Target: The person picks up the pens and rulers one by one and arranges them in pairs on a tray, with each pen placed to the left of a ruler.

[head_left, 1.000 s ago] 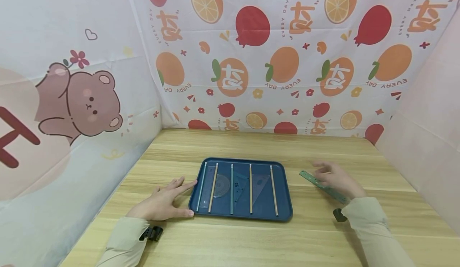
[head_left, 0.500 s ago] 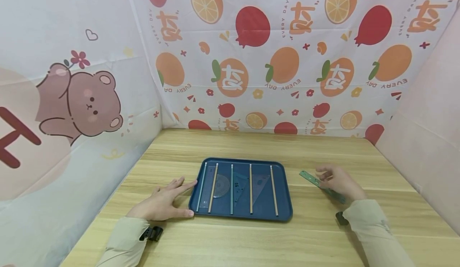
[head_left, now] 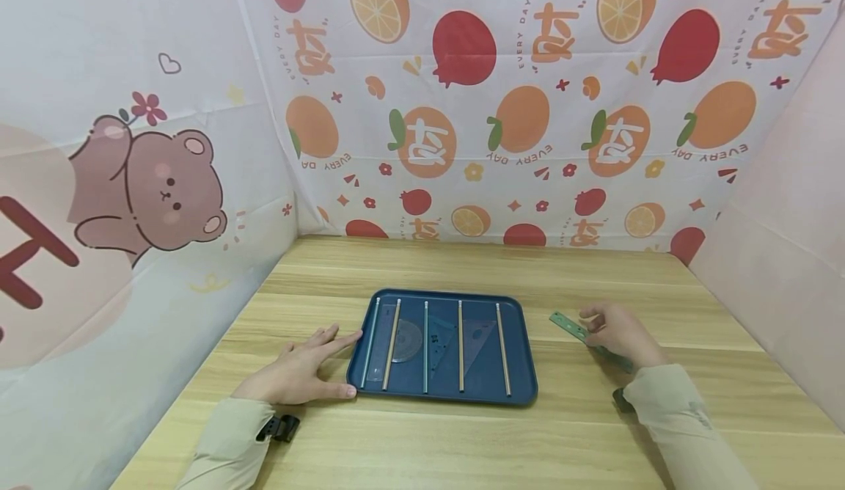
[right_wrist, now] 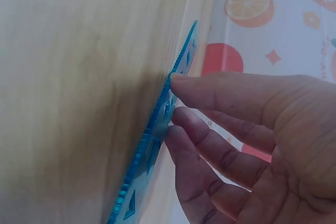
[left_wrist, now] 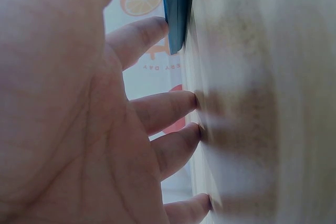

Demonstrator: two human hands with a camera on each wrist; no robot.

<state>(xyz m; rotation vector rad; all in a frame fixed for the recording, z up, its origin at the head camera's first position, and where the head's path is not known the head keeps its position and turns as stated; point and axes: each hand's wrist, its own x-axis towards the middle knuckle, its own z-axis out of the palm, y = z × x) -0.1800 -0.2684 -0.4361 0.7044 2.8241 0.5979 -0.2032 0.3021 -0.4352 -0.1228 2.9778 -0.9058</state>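
Note:
In the head view, a blue tray [head_left: 521, 391] carries several pencils laid upright in a row, among them a green pencil [head_left: 425, 350] and a tan pencil [head_left: 461, 350]. Between them lie a clear ruler [head_left: 378, 358], a protractor [head_left: 409, 343] and two set squares, one blue-green [head_left: 442, 339], one clear [head_left: 477, 336]. My left hand [head_left: 297, 373] rests spread at the tray's left side, index finger and thumb against its rim, other fingertips on the table. To the tray's right, my right hand [head_left: 623, 336] pinches a green scalloped-edge stencil ruler [right_wrist: 163, 114] between thumb and fingers, low over the table.
The wooden table [head_left: 429, 446] runs back to a fruit-print cloth [head_left: 521, 182]. Cloth also hangs at the left, with a bear print [head_left: 168, 189], and at the right. Dark wrist straps sit at both cuffs.
My right hand has shifted slightly right along the green ruler, and its fingers have drawn in on it. The ruler's angle has barely altered. The left hand and tray have stayed still.

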